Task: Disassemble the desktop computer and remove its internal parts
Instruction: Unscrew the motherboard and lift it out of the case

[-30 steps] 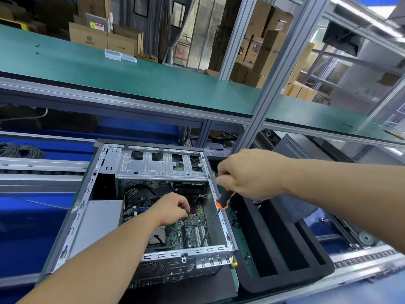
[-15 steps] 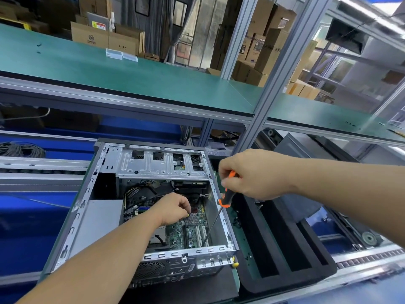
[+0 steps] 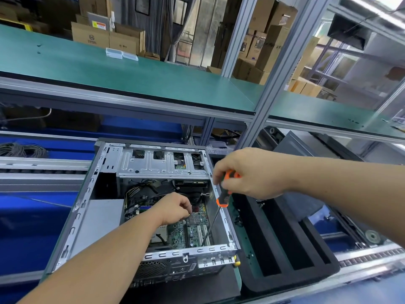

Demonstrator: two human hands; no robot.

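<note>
Open grey steel desktop case lying on its side on the bench, side panel off, green motherboard exposed at the bottom. Compared with a second ago: right hand lifted a bit and re-gripped, so more of the orange-and-black screwdriver handle now showing below the fist, fingers curled round the top of it. Long shaft still angled down into the case, tip near the motherboard's front edge by the slots. Looks like turning a board screw, probably mid-twist rather than done.

Left hand barely moved, deep inside the case over the board, fingertips pinched together on something small and yellowish, maybe a screw, too tiny to say.

Around the case: silver perforated drive cage across its far end, bundle of black and yellow cables under that cage, right beside the left hand and likely in the way once the board lifts. Black foam tray with long slots just right of the case, green shelf overhead behind it.
</note>
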